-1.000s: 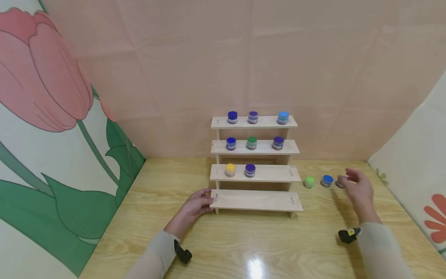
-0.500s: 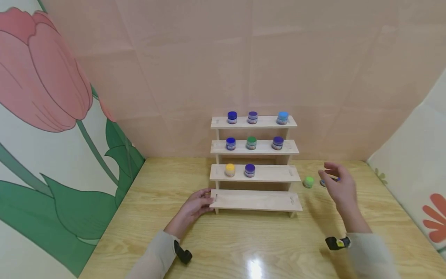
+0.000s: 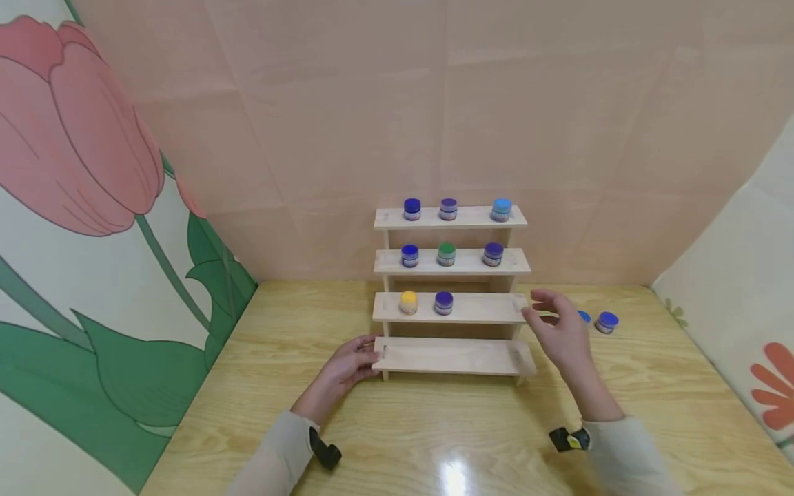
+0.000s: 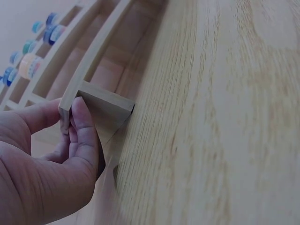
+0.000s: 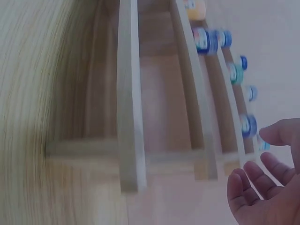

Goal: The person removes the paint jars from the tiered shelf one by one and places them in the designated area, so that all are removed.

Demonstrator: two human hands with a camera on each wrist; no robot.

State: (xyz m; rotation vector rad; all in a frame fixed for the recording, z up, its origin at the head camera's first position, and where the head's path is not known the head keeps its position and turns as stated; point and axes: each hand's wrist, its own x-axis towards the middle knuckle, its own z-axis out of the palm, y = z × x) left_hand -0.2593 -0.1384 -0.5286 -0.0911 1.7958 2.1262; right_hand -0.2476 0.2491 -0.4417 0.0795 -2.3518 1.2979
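A stepped wooden display rack (image 3: pixel 455 356) stands on the table, its left end between the thumb and fingers of my left hand (image 3: pixel 347 364). The left wrist view has that hand (image 4: pixel 61 150) pinching the edge of the lowest board. My right hand (image 3: pixel 561 331) hovers by the rack's right side, thumb and fingertips near the end of the third board. Fingers loosely curved and apart from the thumb, the right hand (image 5: pixel 267 183) has nothing between them in its wrist view. Behind it, a blue-lidded paint jar (image 3: pixel 584 316) is partly hidden; a purple-lidded jar (image 3: pixel 606 322) stands beside that.
Small paint jars stand on the rack's upper three boards, among them a yellow jar (image 3: pixel 408 302), a green-lidded jar (image 3: pixel 446 254) and a light blue jar (image 3: pixel 501 210). A pink cloth backdrop (image 3: pixel 310 138) rises behind the wooden table (image 3: pixel 384 441).
My right hand has moved left from the purple-lidded jar to the rack's right end, uncovering that jar and hiding the light green one. The left hand keeps its hold on the rack.
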